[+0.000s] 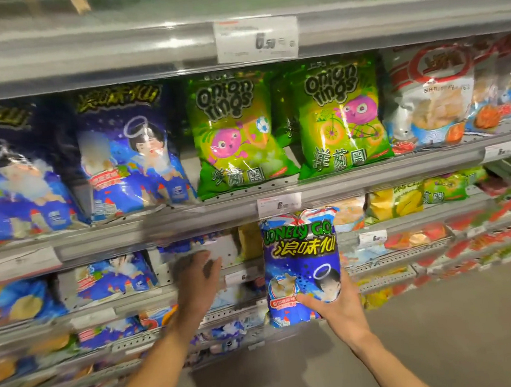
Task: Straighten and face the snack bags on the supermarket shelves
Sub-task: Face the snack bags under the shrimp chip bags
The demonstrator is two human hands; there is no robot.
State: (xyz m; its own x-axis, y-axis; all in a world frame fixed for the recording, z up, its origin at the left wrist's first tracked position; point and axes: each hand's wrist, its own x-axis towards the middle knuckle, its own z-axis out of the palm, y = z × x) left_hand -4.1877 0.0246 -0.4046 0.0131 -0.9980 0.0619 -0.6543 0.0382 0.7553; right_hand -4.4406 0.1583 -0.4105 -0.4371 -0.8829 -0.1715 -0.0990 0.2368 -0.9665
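My right hand (pixel 337 307) grips a blue "Lonely God" snack bag (pixel 301 260) upright by its lower half, out in front of the shelves with its face toward me. My left hand (pixel 198 273) reaches into a gap on the third shelf, fingers relaxed, beside another blue bag (pixel 115 278) that leans there. On the shelf above stand two large blue bags (pixel 129 155), two green onion rings bags (pixel 232 133) and a white shrimp flakes bag (pixel 426 95).
Grey metal shelf rails (pixel 188 218) with price tags (pixel 256 38) run across the view. More snack bags fill lower shelves and the right side. A grey floor (pixel 448 330) lies at the lower right.
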